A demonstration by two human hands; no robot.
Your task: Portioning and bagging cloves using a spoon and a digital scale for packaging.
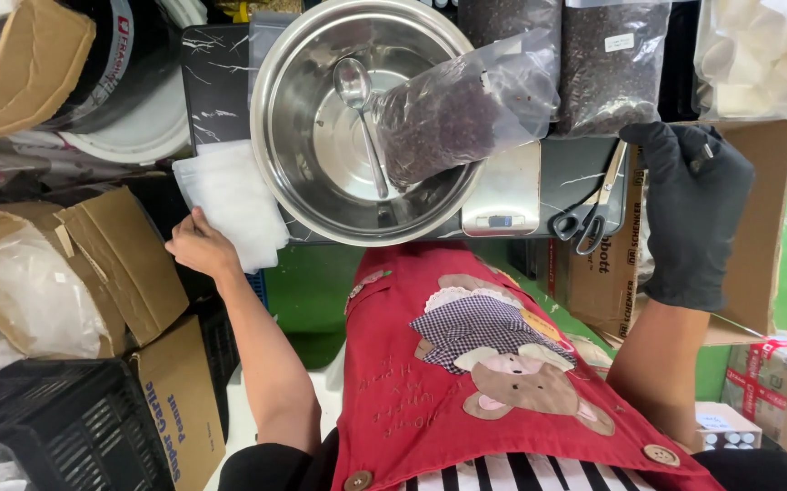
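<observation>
Steel bowl (321,195) sits dead centre with a spoon (362,118) inside, scissors (589,214) at three o'clock, cardboard boxes (116,264) at nine, black crate (48,427) at seven.

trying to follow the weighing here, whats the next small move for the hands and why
Probably the left hand lifts one clear bag off the stack its fingers already rest on. The steel bowl on the scale holds a spoon and a bag of dark grains, while the gloved right hand holds nothing.

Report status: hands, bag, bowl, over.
Left hand bare, on the white plastic sheet. Right hand, black glove, empty, beside the scissors. Bag of dark grains lies across the steel bowl; spoon inside.
</observation>
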